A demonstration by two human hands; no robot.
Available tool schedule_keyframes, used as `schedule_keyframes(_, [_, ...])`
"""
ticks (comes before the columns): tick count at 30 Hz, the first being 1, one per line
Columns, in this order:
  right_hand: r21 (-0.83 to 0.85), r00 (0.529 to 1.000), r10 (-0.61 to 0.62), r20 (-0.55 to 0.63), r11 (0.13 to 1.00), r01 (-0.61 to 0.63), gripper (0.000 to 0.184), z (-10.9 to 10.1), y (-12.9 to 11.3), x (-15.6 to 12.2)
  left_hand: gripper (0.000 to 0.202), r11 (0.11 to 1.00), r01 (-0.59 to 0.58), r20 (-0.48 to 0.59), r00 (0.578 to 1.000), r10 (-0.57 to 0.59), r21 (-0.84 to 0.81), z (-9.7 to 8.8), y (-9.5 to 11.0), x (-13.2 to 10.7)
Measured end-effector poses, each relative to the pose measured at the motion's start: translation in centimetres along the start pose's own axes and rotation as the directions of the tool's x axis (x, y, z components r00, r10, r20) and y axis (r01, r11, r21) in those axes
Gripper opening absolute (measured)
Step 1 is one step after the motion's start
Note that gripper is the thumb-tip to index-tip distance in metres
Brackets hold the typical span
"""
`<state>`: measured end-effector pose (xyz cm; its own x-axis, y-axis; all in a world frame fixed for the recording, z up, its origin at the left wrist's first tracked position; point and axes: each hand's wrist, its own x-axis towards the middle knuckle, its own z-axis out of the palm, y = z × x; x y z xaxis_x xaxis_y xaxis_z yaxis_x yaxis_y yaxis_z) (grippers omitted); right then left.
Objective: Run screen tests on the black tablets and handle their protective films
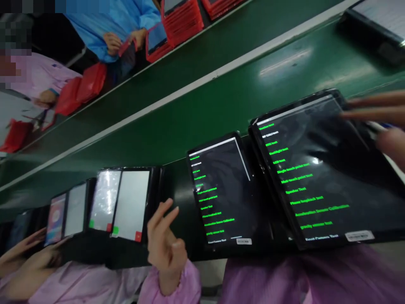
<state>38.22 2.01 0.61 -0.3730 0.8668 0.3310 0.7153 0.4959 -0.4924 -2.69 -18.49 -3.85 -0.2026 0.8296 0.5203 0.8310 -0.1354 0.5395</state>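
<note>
My left hand [166,238] is raised near the bench edge, left of a black tablet [221,194]. Its index and middle fingers stretch out, the others are partly curled, and nothing is in it. That tablet lies face up, with green lines of test names on a dark screen. A second black tablet [319,169] lies to its right with a similar green list and a white label at its lower edge. At its upper right corner is my right hand [379,114], cut off by the frame, slightly blurred, fingers extended. Whether it touches the tablet I cannot tell.
Several tablets with white screens [131,204] stand to the left, where a co-worker's hands [34,257] reach in. Across the green bench [196,114], people handle devices in red covers [185,23]. Another tablet [379,25] lies at the upper right.
</note>
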Motion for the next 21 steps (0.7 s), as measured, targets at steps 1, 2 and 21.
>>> schedule_keyframes(1, [0.068,0.999,-0.031,0.026,0.997,0.029,0.057,0.3,0.2,1.7,0.038,0.998,0.037,-0.053,0.998,-0.04,-0.057,0.7,-0.3,0.8])
schedule_keyframes(2, [0.096,0.995,-0.021,0.098,0.995,0.012,0.062,0.6,0.4,3.4,0.034,0.99,0.075,-0.091,0.992,-0.086,-0.12,1.6,-0.7,1.8])
schedule_keyframes(21, [0.743,0.894,0.37,0.253,0.518,-0.424,0.07,6.3,2.7,7.5,0.053,0.784,0.317,0.194,0.948,-0.252,-0.533,12.2,-9.2,8.9])
